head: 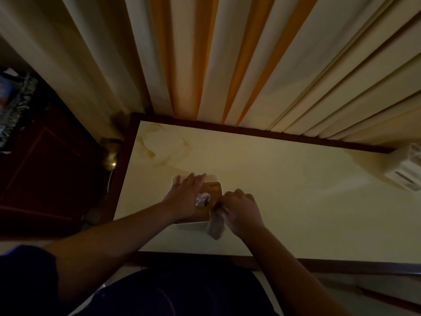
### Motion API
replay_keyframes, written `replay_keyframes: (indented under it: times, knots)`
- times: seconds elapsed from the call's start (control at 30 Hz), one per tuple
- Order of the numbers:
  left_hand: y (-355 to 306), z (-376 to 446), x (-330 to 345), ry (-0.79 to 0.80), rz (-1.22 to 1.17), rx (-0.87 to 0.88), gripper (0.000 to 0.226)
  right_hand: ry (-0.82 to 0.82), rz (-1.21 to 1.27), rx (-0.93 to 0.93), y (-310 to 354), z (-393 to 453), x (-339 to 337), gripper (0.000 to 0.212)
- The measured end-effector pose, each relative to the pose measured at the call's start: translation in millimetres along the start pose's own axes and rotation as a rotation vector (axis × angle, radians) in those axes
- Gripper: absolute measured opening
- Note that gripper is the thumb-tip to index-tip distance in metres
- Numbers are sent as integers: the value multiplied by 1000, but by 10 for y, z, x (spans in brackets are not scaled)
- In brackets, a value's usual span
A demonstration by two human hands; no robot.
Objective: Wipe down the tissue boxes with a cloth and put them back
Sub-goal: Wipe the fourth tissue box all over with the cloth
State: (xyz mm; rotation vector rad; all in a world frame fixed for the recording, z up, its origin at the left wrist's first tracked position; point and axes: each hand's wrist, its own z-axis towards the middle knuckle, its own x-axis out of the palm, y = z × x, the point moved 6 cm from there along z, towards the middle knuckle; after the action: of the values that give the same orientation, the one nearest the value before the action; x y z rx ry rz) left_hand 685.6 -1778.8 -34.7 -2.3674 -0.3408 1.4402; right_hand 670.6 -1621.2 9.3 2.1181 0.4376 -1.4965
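Observation:
A white tissue box with a brown wooden lid and a tissue poking from its slot stands on the cream table. My left hand lies flat over the lid, fingers straight and reaching its far edge. My right hand grips a crumpled grey cloth against the box's right near corner. A second white tissue box sits at the table's far right edge, partly cut off.
Cream and orange curtains hang directly behind the table. A dark wooden cabinet stands to the left, with a brass lamp base between it and the table. Brownish ring stains mark the table's far left corner.

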Motion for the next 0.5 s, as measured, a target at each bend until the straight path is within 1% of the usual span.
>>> replay_keyframes:
  times: [0.1,0.17,0.23,0.27,0.33,0.37,0.47,0.5]
  knots:
    - [43,-78,85,-172,-90,-51,104,-45,33,51,-7,6,76,24]
    - [28,-104,204,-237,-72,-85,91,-121,107,115,-47,-56,117,31]
    - [-14,-107,265,-311,-82,-129,85,-188,93,102,-65,-141,200,20]
    - [-36,-100,275,-338,-86,-148,85,-199,73,82,-53,-194,237,20]
    - [-55,-78,305,-381,-93,-162,84,-192,47,38,-21,-291,302,36]
    - [-53,-71,324,-401,-96,-164,82,-190,17,27,0,-336,309,39]
    - [-31,-67,363,-442,-102,-182,77,-168,-122,17,35,-425,336,30]
    - [-32,-66,365,-450,-108,-188,76,-166,-135,33,36,-418,329,29]
